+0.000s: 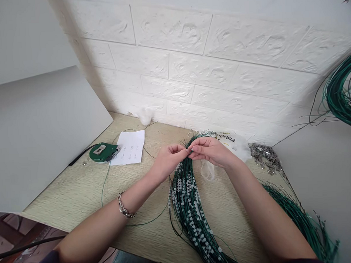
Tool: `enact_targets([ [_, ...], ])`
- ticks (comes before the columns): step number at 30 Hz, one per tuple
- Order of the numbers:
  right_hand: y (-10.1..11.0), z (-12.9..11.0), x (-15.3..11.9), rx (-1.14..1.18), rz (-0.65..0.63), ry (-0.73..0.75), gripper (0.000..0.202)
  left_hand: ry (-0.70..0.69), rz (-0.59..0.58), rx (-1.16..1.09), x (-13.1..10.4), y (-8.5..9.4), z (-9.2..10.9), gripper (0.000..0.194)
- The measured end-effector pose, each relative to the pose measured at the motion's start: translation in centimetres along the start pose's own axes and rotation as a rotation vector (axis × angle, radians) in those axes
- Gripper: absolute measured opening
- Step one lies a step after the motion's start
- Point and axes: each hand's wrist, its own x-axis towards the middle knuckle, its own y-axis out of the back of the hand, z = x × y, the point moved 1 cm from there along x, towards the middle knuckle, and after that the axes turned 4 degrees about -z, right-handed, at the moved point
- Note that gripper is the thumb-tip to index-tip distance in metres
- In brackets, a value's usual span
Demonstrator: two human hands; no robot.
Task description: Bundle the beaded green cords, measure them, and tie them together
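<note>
Mid-frame, the left hand (171,159) and right hand (209,150) pinch at the upper end of the green strands (193,208), likely best done with light, steady fingertips.

Soft, diffuse light makes the white wall (201,64) bright, with shadow along its left side. My fingers (204,142) look fairly sharp; wide-angle distortion stretches my forearms (264,205) near the lower edges, where the corners darken.
</note>
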Motion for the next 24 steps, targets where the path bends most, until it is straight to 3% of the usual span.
enact_targets([
  [11, 0.00, 0.20, 0.02, -0.032, -0.037, 0.010, 0.017, -0.003, -0.003, 0.053, 0.07, 0.02, -0.15, 0.026],
  [24, 0.07, 0.14, 0.00, -0.049, -0.036, 0.026, 0.020, -0.014, -0.005, -0.033, 0.02, -0.11, -0.02, 0.024],
])
